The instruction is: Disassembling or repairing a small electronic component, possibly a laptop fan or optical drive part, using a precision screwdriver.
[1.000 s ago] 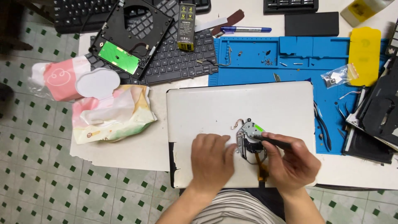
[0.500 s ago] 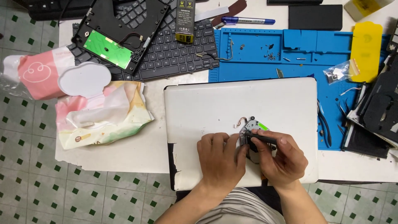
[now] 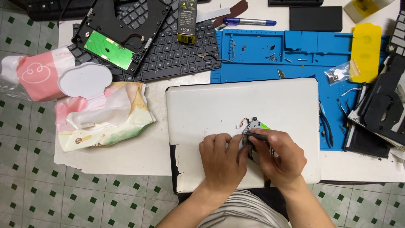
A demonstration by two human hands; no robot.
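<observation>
A small grey metal part (image 3: 252, 126) (with a thin reddish wire curling off its left side) is held on top of a closed white laptop (image 3: 219, 109), near that lid's lower right area. The left hand (image 3: 222, 159) is laid on the lid just left of the part, its fingers drawn close together and curled, with the fingertips pressed against the part's left edge. The right hand (image 3: 282, 155) is set just right of the part, and a slim dark tool (image 3: 258, 136) is pinched between its thumb and fingers, the tip being laid across the part's lower edge. The two hands are seen touching each other below the part.

Behind the white laptop, a blue work mat (image 3: 295, 63) is spread, with small screws scattered on it and a yellow flat piece (image 3: 366, 51) laid at its right end. To the laptop's right, black pliers (image 3: 325, 122) are laid on the mat. To the laptop's left, a crumpled wet-wipe pack (image 3: 101, 118) is found, and behind that a black keyboard (image 3: 177, 50) on which a black frame with a green circuit board (image 3: 110, 50) is rested. A blue pen (image 3: 249, 21) is placed beyond the mat.
</observation>
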